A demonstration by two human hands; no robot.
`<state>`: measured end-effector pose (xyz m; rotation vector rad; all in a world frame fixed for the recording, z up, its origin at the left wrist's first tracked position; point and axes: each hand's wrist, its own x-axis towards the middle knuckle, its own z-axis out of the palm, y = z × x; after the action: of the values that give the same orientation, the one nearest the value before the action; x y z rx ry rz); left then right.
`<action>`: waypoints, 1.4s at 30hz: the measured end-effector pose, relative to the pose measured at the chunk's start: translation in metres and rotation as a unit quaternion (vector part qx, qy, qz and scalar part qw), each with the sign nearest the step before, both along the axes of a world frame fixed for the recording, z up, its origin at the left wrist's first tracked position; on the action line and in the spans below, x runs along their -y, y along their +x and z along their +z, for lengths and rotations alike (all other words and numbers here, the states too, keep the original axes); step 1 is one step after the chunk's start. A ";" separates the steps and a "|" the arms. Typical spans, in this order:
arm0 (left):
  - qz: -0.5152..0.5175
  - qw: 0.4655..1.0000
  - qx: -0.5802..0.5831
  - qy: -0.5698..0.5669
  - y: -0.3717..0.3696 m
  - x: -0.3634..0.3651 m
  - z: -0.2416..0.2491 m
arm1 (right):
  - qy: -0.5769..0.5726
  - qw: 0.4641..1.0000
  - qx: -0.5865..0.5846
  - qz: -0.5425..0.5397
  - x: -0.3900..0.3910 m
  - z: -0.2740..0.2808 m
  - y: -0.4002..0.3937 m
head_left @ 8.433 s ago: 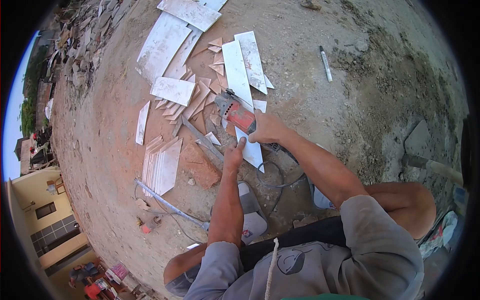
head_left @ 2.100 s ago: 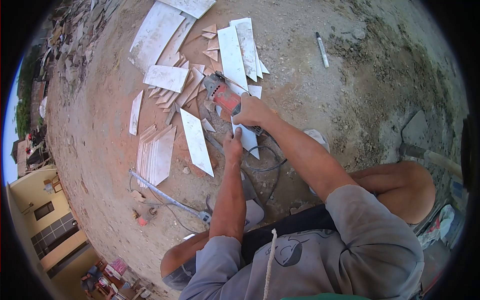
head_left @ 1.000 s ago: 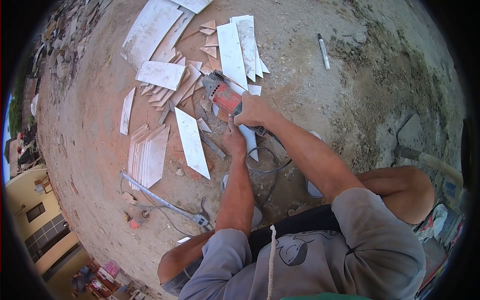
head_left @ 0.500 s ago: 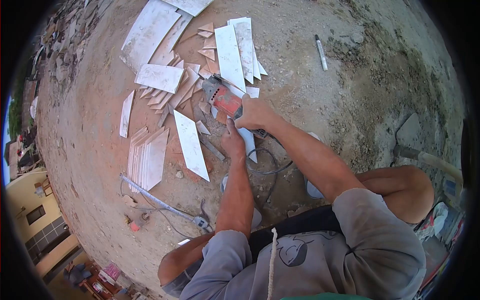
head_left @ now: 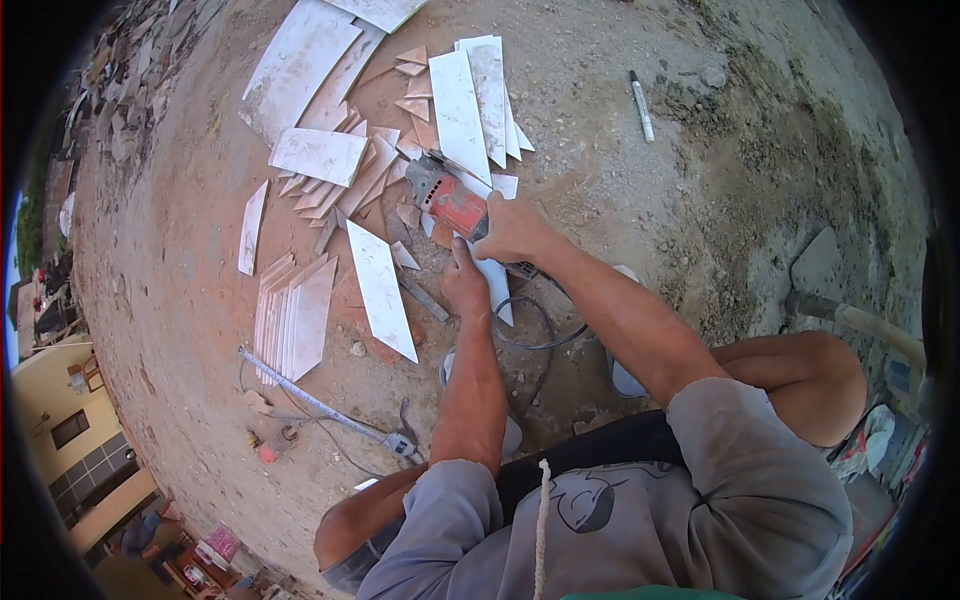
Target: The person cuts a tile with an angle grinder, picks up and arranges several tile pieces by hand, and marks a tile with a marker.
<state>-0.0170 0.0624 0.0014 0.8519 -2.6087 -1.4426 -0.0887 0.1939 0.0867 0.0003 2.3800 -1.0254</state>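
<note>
My right hand [head_left: 515, 230] is wrapped round the rear of a red angle grinder [head_left: 453, 203], whose grey head points up and left. Beneath the tool lies a narrow white tile [head_left: 496, 290] with a pointed lower end. My left hand [head_left: 465, 285] grips this tile at its left edge, thumb up, close to the grinder body. The grinder hides the tile's upper part, and the blade cannot be made out. A black cord [head_left: 548, 343] loops from the tool across the ground.
Slanted tile [head_left: 382, 290], stacked tiles [head_left: 300, 315] and larger white slabs [head_left: 300, 65] lie leftward. More long tiles [head_left: 462, 110] lie ahead. A marker [head_left: 642, 107] rests on dirt at right. An extended tape measure [head_left: 320, 405] lies near my left knee. A wooden-handled tool [head_left: 860, 320] is far right.
The grinder has shifted very slightly to the right with my right hand. My left hand stays almost still on the tile.
</note>
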 end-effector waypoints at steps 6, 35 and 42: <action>0.007 1.000 0.001 0.013 0.000 -0.003 0.006 | -0.003 1.000 0.015 0.007 -0.003 0.004 0.001; 0.010 1.000 0.014 0.002 0.000 -0.004 0.007 | 0.008 1.000 -0.003 0.022 -0.014 -0.006 0.008; 0.013 1.000 0.015 -0.008 -0.001 -0.003 0.007 | 0.002 1.000 -0.021 0.015 -0.017 -0.014 0.014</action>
<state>-0.0177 0.0652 0.0084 0.9089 -2.6160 -1.4109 -0.0750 0.2111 0.0728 -0.0558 2.4131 -1.0160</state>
